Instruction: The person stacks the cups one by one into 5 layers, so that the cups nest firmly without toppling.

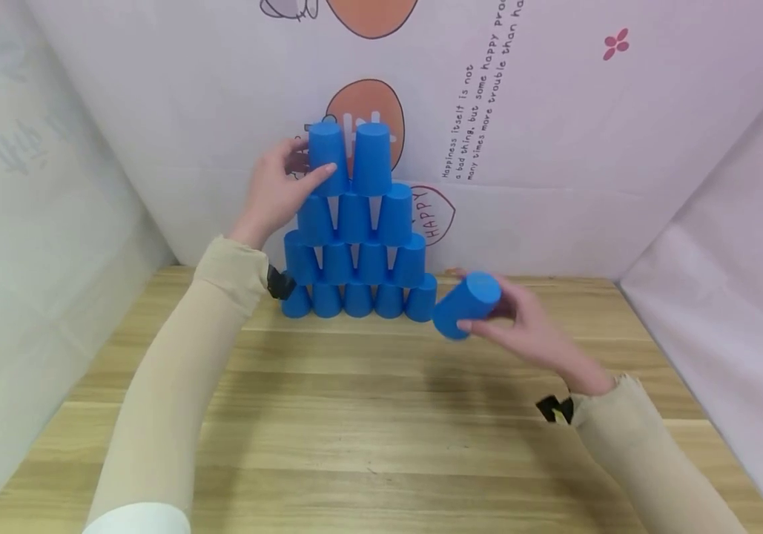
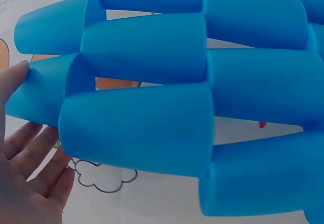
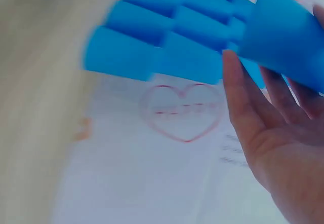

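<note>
Blue cups stand upside down in a stepped pyramid (image 1: 372, 263) against the back wall, with two cups in its top row. Around the top-left cup (image 1: 325, 148), my left hand (image 1: 277, 185) has its thumb on the front and its fingers at the far side. The left wrist view shows that thumb on the same cup (image 2: 45, 88). To the right of the bottom row, my right hand (image 1: 531, 322) grips a loose blue cup (image 1: 468, 302), tilted and held above the table. In the right wrist view this cup (image 3: 283, 34) lies between thumb and fingers.
A wood-grain table (image 1: 354, 415) carries the pyramid. Behind it hangs a white printed sheet (image 1: 541, 126) with words and drawings, close to the cups. White sheets also close off the left (image 1: 34, 222) and right (image 1: 741, 245) sides.
</note>
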A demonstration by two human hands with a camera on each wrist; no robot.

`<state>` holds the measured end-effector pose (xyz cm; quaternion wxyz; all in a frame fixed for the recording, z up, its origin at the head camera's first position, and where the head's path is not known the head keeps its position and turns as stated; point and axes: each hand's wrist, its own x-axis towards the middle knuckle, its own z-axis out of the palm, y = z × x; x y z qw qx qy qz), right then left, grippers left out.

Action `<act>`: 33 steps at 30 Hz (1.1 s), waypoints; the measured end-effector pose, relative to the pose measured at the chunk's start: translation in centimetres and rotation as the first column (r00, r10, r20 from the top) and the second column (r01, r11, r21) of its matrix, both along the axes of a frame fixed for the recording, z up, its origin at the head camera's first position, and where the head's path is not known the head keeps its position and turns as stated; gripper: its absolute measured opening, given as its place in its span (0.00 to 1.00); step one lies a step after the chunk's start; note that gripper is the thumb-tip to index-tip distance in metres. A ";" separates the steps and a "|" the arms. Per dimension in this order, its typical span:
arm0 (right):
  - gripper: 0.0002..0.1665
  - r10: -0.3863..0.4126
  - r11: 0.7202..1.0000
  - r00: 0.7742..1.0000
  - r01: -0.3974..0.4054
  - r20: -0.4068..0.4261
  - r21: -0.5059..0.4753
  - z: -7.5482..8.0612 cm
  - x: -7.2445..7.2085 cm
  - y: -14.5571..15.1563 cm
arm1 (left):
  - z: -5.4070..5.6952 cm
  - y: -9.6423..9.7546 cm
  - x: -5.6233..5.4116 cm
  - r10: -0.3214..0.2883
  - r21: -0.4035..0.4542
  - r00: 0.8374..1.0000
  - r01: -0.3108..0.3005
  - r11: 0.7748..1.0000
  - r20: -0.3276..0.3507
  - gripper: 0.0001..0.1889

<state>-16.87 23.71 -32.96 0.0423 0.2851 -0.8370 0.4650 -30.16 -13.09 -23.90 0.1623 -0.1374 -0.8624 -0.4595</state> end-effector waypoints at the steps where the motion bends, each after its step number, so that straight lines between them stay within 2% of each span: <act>1: 0.36 -0.009 1.000 1.000 0.008 -0.024 -0.018 0.9 -0.6 -0.5 | -0.2 -0.1 0.0 -0.002 0.000 1.000 0.002 1.000 0.006 0.41; 10: 0.40 -0.067 0.985 0.989 0.046 -0.128 -0.164 8.2 -5.2 -4.6 | -2.6 -1.2 0.0 -0.009 -0.042 1.000 0.009 0.999 0.021 0.42; 14: 0.42 -0.107 0.978 0.985 0.079 -0.138 -0.194 10.9 -6.8 -6.6 | -3.1 -1.4 -0.1 -0.010 -0.029 1.000 0.011 1.000 0.021 0.42; 18: 0.39 -0.132 0.958 0.980 0.089 -0.146 -0.271 13.2 -8.3 -8.2 | -3.2 -1.4 -0.1 -0.005 -0.039 0.999 0.007 0.999 0.035 0.44; 22: 0.37 -0.184 0.934 0.973 0.128 -0.141 -0.334 15.2 -9.5 -9.8 | -3.3 -1.3 -0.1 -0.007 -0.060 0.999 0.009 0.998 0.039 0.44; 27: 0.39 -0.267 0.912 0.961 0.229 -0.068 -0.342 17.3 -10.8 -11.9 | -3.2 -1.4 -0.2 -0.001 -0.069 0.999 0.004 0.998 0.046 0.44; 29: 0.40 -0.273 0.908 0.961 0.238 -0.054 -0.344 17.7 -11.6 -12.6 | -3.3 -1.3 -0.3 0.001 -0.074 0.999 0.003 0.997 0.054 0.45; 33: 0.42 -0.279 0.921 0.959 0.255 -0.042 -0.296 17.4 -13.3 -13.7 | -3.5 -1.1 -0.2 0.000 -0.072 0.998 0.004 0.997 0.058 0.45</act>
